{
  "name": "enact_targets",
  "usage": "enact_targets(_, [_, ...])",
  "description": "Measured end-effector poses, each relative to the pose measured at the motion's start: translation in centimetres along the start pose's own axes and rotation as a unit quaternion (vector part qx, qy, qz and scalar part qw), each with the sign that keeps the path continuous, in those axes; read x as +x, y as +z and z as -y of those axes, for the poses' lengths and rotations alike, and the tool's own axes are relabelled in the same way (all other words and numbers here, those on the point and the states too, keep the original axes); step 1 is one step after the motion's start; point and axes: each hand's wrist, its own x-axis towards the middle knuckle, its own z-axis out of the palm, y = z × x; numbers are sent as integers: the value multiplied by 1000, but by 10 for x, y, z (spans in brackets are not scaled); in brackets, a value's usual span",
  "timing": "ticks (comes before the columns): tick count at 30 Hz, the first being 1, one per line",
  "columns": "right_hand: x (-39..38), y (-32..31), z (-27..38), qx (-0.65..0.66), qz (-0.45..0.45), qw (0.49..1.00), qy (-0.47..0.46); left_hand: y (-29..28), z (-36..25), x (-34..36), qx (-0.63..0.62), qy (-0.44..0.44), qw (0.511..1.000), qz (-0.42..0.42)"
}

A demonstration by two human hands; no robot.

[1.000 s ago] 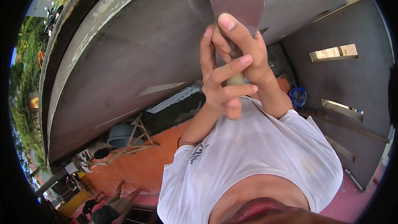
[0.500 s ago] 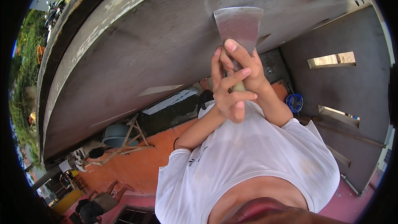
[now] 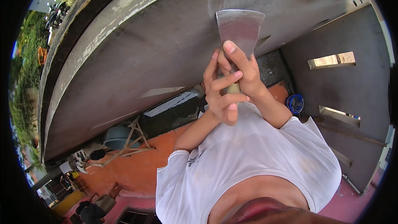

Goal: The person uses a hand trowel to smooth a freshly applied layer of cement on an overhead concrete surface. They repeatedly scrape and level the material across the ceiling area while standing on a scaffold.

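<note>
Flared grey-steel scraper (image 3: 241, 29) with pale handle (image 3: 234, 88): 1 o'clock from centre. Right hand (image 3: 249, 72) grips it, thumb (image 3: 229, 47) on blade; left hand (image 3: 219, 97) curled around handle. Risk: slack grip might let thumb slide edgeward.

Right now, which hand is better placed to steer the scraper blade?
Right, probably: the right hand has its thumb over the lower blade; the left hand has its fingers across the handle, farther from the blade.

- one wide-bladed scraper (image 3: 240, 29)
- two bare hands: one left hand (image 3: 218, 98), one right hand (image 3: 249, 75)
- one white T-shirt (image 3: 257, 153)
- one blue bucket (image 3: 302, 103)
- one grey-blue basin (image 3: 115, 138)
- three wall slots (image 3: 331, 60)
</note>
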Motion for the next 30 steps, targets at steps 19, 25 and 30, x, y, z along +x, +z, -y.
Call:
enact_targets(19, [15,24,24,39,4,996,-83,-16,3,39,-91,11,996,0])
enact_targets(25, [0,9,4,15,-36,999,-10,-5,0,7,-62,-28,997,-21])
enact_targets(30, [12,18,31,36,-10,998,-48,-3,0,39,-96,0,995,-31])
